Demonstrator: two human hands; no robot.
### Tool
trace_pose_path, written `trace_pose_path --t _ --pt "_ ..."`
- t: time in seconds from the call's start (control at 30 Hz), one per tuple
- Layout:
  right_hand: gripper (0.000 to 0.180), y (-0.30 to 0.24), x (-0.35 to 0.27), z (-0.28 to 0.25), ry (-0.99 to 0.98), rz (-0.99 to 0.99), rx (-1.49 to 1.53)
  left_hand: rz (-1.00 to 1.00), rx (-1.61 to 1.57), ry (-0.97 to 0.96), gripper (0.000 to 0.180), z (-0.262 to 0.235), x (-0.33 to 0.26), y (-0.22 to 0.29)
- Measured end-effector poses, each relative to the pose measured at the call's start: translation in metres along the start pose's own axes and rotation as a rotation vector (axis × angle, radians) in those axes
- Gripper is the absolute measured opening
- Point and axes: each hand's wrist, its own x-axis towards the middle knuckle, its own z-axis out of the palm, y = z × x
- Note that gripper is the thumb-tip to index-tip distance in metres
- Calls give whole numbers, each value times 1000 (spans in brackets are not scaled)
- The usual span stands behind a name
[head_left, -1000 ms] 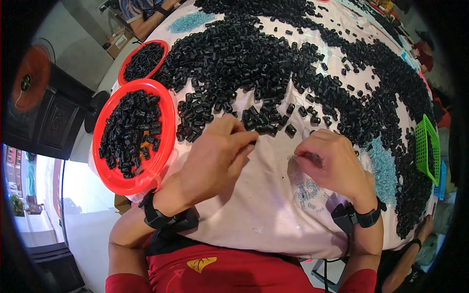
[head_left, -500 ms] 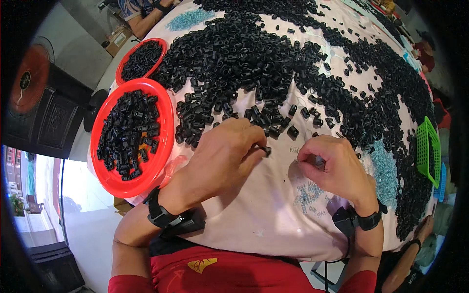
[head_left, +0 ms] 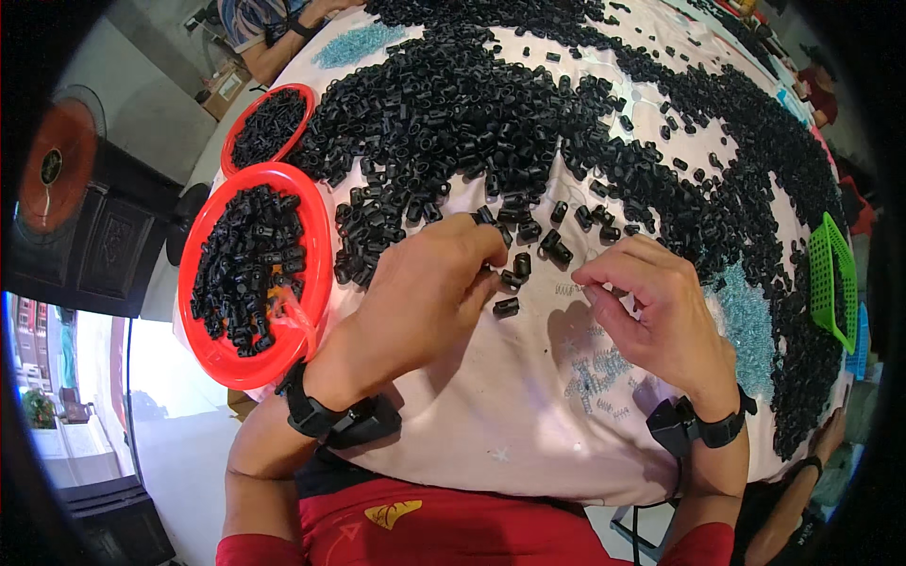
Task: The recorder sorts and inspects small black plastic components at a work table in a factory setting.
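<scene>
My left hand (head_left: 415,292) lies palm down at the near edge of a wide heap of small black plastic pieces (head_left: 491,123). Its fingertips are curled on a black piece (head_left: 512,277) at that edge. Another black piece (head_left: 507,307) lies loose just below the fingers. My right hand (head_left: 656,316) hovers to the right, its thumb and forefinger pinched together on what looks like a small thin spring. The pinch points toward my left hand, a short gap away. Several small springs (head_left: 595,373) lie scattered on the pale cloth (head_left: 491,415) under my right hand.
A red round tray (head_left: 311,283) of black pieces sits left of my left hand, with a second red tray (head_left: 236,141) behind it. A green basket (head_left: 830,274) stands at the right edge. Pale blue bits (head_left: 750,330) lie near it. Another person's arm (head_left: 283,42) rests at the far side.
My right hand has lifted off the springs and come left toward my left hand with its fingers pinched. My left hand has shifted slightly forward at the heap's edge.
</scene>
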Motion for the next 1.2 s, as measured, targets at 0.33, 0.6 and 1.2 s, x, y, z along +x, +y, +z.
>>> trace_pose_path --t 0.33,0.6,1.2 --pt "14 -12 3 -2 66 -26 -42 16 138 91 23 22 10 11" --pt "14 -7 2 -1 129 -28 -26 37 -54 124 23 26 8 3" --pt "21 -15 1 9 156 5 223 -290 -1008 -155 44 19 -7 15"
